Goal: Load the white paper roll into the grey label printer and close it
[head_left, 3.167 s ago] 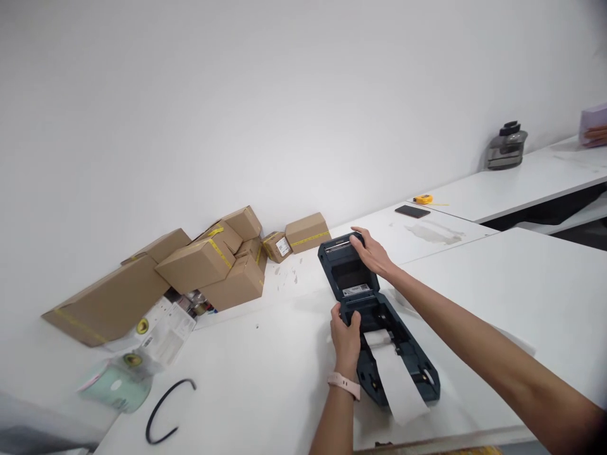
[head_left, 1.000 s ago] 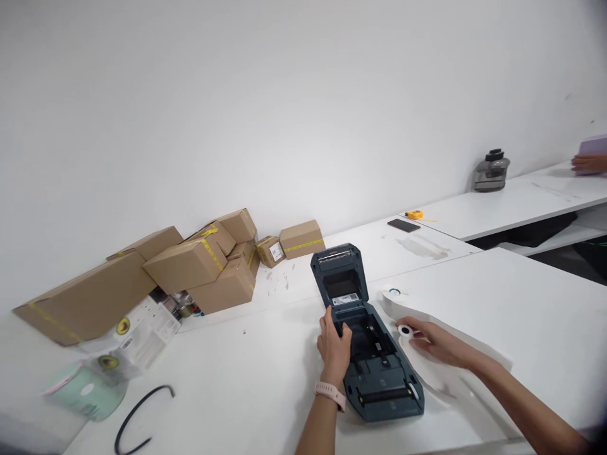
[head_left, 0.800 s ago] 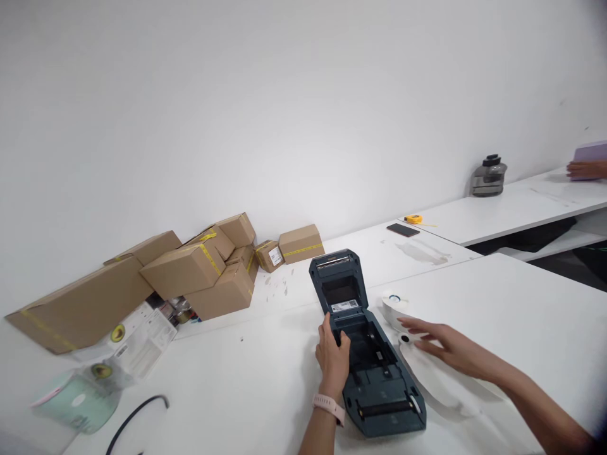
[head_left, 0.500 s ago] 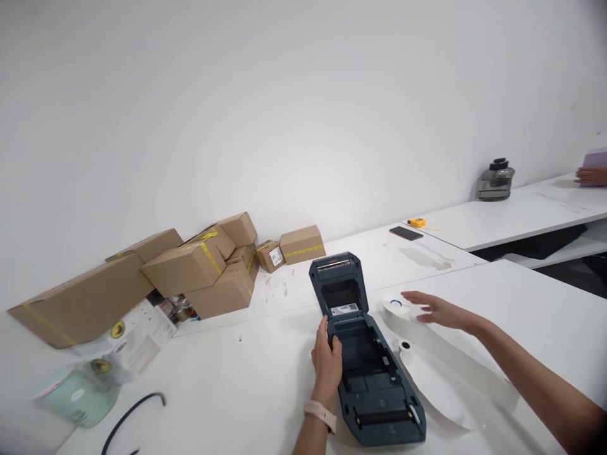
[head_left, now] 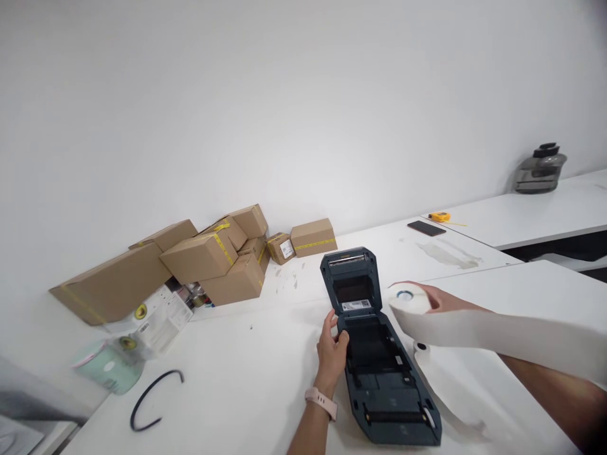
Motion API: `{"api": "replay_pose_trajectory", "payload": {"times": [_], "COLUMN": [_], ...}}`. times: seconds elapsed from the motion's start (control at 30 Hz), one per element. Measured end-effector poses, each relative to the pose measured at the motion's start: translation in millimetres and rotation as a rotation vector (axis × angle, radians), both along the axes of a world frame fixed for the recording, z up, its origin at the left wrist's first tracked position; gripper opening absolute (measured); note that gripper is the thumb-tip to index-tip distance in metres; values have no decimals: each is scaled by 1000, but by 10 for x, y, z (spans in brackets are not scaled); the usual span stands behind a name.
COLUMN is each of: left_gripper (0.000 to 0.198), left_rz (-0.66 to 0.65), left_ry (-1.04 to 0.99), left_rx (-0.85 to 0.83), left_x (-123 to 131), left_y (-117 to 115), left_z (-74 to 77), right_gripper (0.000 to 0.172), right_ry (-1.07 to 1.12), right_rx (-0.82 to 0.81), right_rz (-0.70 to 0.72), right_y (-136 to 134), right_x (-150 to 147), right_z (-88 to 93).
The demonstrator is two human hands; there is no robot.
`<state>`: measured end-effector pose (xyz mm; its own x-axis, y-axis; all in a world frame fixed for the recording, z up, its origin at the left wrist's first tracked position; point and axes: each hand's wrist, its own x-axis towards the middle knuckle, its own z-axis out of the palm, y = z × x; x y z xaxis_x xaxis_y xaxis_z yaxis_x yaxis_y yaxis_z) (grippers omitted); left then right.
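A dark label printer [head_left: 379, 382] lies on the white table with its lid [head_left: 353, 278] raised, so its inner bay shows. My left hand [head_left: 331, 354], a pink band at its wrist, grips the printer's left edge near the hinge. To the right of the lid, my right hand [head_left: 443, 299] is closed around the far side of a white paper roll [head_left: 411, 301]; most of its fingers are hidden behind the roll. A long loose strip [head_left: 497, 330] runs from the roll across my forearm. A smaller paper roll [head_left: 422, 355] with a dark core rests beside the printer, partly unwound.
Cardboard boxes [head_left: 196, 258] are stacked against the wall at left. In front of them are a mint-green tub [head_left: 111, 370] and a black curved cable [head_left: 137, 404]. A phone [head_left: 427, 228], a yellow tape measure [head_left: 440, 217] and a grey jug [head_left: 540, 170] are farther right.
My right hand has taken hold of the paper roll and lifted it, raising its loose strip. My left hand stays on the printer. The view has shifted left.
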<state>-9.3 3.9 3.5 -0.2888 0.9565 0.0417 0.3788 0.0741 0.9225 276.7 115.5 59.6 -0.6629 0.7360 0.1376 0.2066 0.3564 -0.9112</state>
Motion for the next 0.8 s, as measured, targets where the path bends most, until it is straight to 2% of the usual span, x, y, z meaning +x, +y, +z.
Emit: {"api": "replay_pose_trajectory", "payload": {"times": [0.1, 0.17, 0.23, 0.33, 0.43, 0.53, 0.7, 0.8], "left_gripper": [60, 60, 60, 61, 61, 61, 57, 52], "left_rz": [0, 3, 6, 9, 8, 5, 4, 18], "left_ry": [9, 7, 8, 11, 14, 16, 12, 14], "left_rx": [4, 2, 1, 0, 1, 14, 54, 70], "left_x": [1, -4, -13, -24, -27, -21, 3, 26], "left_y": [3, -3, -13, -27, -35, -40, -48, -67], "left_z": [8, 15, 20, 19, 10, -1, -31, -55], "right_gripper": [61, 59, 65, 75, 80, 87, 97, 93], "right_ry": [-170, -314, -479, -672, -749, -791, -801, -723], "right_rx": [124, 214, 290, 352, 356, 341, 303, 314], "right_rz": [222, 302, 299, 257, 244, 248, 276, 245], "right_y": [-319, -440, -475, -436, -383, -328, -252, -336], "right_x": [-447, -750, -981, -1172, -1256, -1321, -1393, -1308], "right_z": [370, 444, 372, 133, -78, -203, -263, -133]}}
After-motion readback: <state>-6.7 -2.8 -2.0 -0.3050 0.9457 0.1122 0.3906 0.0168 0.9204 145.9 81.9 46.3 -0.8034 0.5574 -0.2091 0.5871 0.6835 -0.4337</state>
